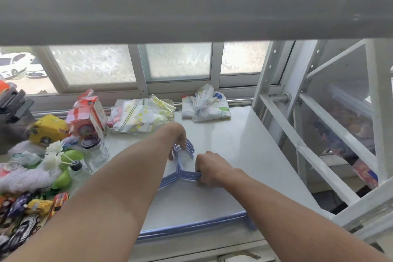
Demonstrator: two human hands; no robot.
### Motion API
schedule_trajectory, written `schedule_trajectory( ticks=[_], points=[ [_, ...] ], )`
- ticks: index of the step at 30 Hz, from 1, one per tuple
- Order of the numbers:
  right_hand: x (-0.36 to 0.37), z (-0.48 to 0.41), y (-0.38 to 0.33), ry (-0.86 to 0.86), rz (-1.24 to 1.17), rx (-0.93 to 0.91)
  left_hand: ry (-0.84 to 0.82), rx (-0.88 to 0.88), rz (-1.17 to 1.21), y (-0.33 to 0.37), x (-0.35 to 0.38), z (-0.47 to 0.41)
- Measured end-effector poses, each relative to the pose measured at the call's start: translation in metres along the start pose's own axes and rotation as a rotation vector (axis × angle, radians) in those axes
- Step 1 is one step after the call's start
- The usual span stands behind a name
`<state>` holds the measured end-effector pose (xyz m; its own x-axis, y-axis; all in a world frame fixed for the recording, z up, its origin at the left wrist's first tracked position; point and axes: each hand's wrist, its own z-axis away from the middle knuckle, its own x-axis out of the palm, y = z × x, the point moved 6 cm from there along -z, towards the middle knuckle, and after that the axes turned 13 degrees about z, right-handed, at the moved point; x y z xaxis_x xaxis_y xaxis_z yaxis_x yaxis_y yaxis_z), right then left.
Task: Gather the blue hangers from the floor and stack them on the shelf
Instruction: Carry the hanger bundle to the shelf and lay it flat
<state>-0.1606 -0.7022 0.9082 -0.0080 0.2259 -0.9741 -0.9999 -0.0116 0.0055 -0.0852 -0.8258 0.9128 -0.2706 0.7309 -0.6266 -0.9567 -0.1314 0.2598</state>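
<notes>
A stack of several blue hangers (191,226) lies flat on the white shelf (244,151), hooks pointing toward the window. My left hand (177,136) rests on the hooks with its fingers curled over them. My right hand (209,168) is closed around the stack's right shoulder, just beside the neck. The long bottom bars of the blue hangers run along the shelf's near edge. Both forearms cover the left part of the stack.
Toys, a glass jar (95,151), boxes and toy cars crowd the shelf's left side. Zip bags (140,116) and folded patterned cloth (206,105) lie at the back by the window. A white metal rack frame (319,155) stands at the right. An upper shelf overhangs.
</notes>
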Motion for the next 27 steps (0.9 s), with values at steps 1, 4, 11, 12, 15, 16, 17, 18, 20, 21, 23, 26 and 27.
schedule_trajectory(
  ticks=[1, 4, 11, 12, 15, 16, 17, 18, 20, 21, 23, 26, 27],
  points=[
    [0.000, 0.000, 0.000, 0.002, -0.005, 0.002, -0.002, 0.021, 0.042, -0.003, -0.003, 0.002],
    [0.002, 0.001, 0.001, 0.014, -0.024, 0.014, 0.176, 0.257, 0.099, -0.012, -0.030, 0.033],
    [0.001, 0.001, 0.002, -0.023, -0.055, 0.040, 0.187, 0.703, -0.166, -0.092, 0.046, 0.166],
    [0.000, 0.002, 0.001, -0.026, -0.053, 0.041, 0.165, 0.712, -0.250, -0.104, 0.069, 0.174],
    [-0.002, 0.003, 0.000, -0.019, -0.055, 0.047, 0.232, 0.679, -0.417, -0.124, 0.111, 0.167],
    [-0.003, 0.003, -0.001, -0.015, -0.059, 0.051, 0.269, 0.680, -0.429, -0.124, 0.116, 0.163],
    [-0.003, 0.003, -0.001, -0.015, -0.065, 0.057, 0.305, 0.670, -0.455, -0.123, 0.118, 0.159],
    [-0.003, 0.003, -0.001, -0.014, -0.067, 0.062, 0.336, 0.664, -0.483, -0.121, 0.118, 0.155],
    [-0.003, 0.003, -0.001, -0.007, -0.066, 0.069, 0.385, 0.658, -0.527, -0.118, 0.116, 0.150],
    [-0.003, 0.003, -0.001, -0.001, -0.066, 0.071, 0.395, 0.648, -0.552, -0.117, 0.116, 0.147],
    [-0.002, 0.003, -0.001, 0.007, -0.059, 0.071, 0.401, 0.645, -0.577, -0.116, 0.116, 0.143],
    [-0.003, 0.005, -0.002, 0.014, -0.051, 0.070, 0.402, 0.653, -0.596, -0.113, 0.116, 0.140],
    [-0.003, 0.005, -0.002, 0.021, -0.049, 0.073, 0.395, 0.663, -0.607, -0.112, 0.117, 0.141]
  ],
)
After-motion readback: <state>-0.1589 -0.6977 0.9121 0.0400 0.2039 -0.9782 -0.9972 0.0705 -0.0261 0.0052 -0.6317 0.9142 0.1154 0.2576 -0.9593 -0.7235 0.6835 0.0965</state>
